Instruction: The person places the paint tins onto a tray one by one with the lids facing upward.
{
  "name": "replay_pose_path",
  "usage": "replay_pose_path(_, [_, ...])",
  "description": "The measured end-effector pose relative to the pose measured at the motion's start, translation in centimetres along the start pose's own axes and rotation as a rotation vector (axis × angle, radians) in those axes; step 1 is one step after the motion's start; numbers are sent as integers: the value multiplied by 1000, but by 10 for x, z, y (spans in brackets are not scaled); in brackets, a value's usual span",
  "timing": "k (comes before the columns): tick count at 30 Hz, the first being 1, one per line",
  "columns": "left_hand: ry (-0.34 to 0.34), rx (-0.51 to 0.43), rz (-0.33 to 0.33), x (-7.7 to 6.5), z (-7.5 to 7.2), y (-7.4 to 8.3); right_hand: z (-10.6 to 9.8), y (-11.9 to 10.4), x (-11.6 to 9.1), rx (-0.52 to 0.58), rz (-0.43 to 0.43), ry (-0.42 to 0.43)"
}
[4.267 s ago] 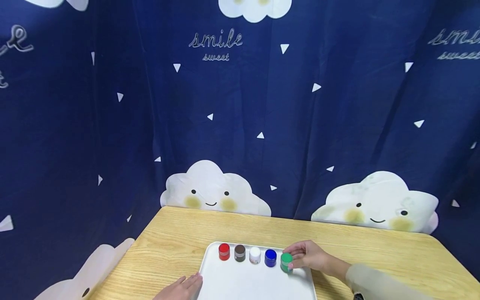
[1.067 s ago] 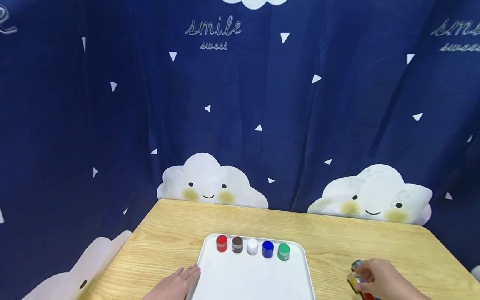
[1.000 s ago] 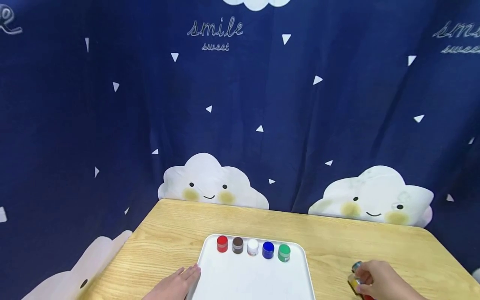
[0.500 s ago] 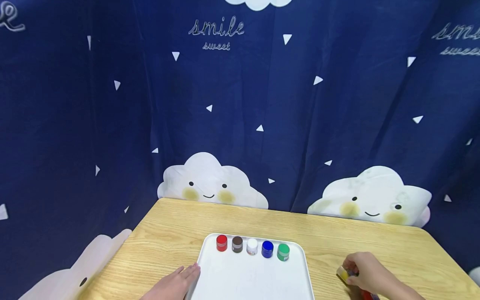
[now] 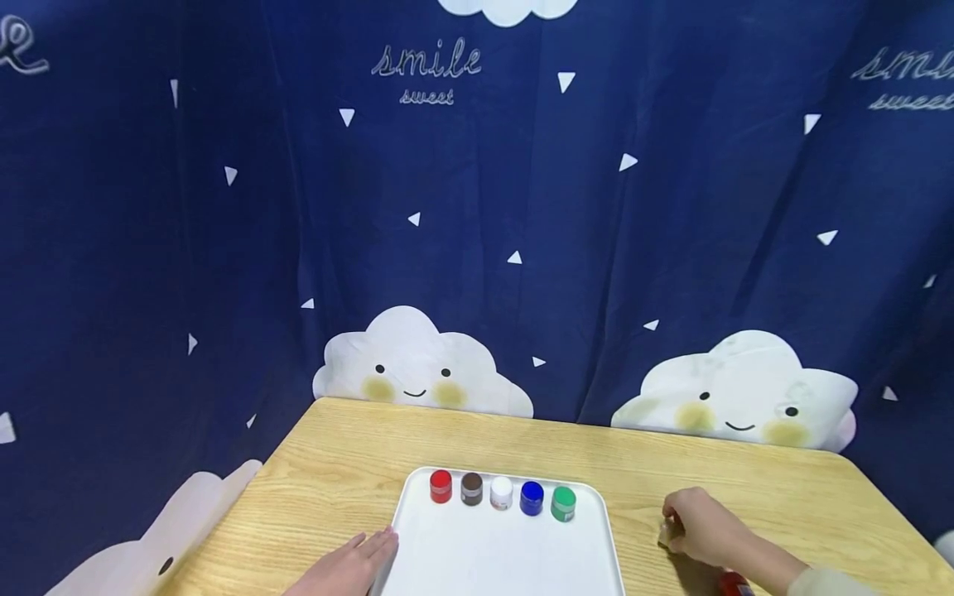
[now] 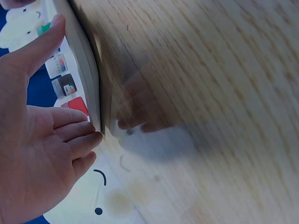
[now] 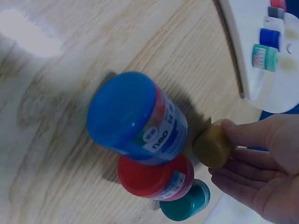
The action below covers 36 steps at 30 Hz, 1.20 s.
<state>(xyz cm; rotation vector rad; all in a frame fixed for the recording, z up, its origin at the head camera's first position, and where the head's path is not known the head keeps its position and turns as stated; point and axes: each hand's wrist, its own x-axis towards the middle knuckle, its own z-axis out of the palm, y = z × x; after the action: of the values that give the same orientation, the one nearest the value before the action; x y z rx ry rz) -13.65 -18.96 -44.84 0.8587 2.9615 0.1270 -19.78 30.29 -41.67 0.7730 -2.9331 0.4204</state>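
My left hand [image 5: 346, 563] lies along the left edge of a white tray [image 5: 495, 559], fingertips touching its rim. In the left wrist view its fingers are fairly straight. To the right of the tray, my right hand [image 5: 704, 526] pinches a small jar. The right wrist view shows it as a mustard-yellow paint jar [image 7: 214, 145] between thumb and fingers. Near it stand a blue-lidded jar [image 7: 133, 114], a red-lidded jar [image 7: 154, 175] and a teal-lidded jar [image 7: 184, 203]. In the head view only the red jar [image 5: 734, 583] shows clearly behind the wrist.
Along the tray's far side stand red [image 5: 440, 487], brown [image 5: 471, 489], white [image 5: 501, 493], blue [image 5: 532, 498] and green [image 5: 563, 503] jars in a row. Beneath is a wooden table [image 5: 335, 463]. A dark blue curtain [image 5: 477, 207] with clouds hangs behind it.
My right hand has let go of the green jar on the tray, gone right to other jars, and moved slightly left and away with the yellow jar. The left hand stays at the tray.
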Motion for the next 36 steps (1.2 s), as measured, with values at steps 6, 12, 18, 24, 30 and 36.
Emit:
replay_pose_path(6, [-29,-25,-7,4,0,-1,3,1,7,-10,5,-61])
replay_pose_path(12, [-43,-53,-4,5,2,-3,4,5,16,3,-103,-73])
replay_pose_path(18, [17,32,80,5,6,-4,-9,9,24,59,-149,-183])
replay_pose_path(24, [1,35,78,6,6,-5,-16,6,30,217,-149,-293])
replay_pose_path(30, [-2,44,82,6,5,-5,-15,4,36,384,-220,-319])
replay_pose_path(36, [7,53,91,5,4,-4,-13,1,44,553,-241,-355])
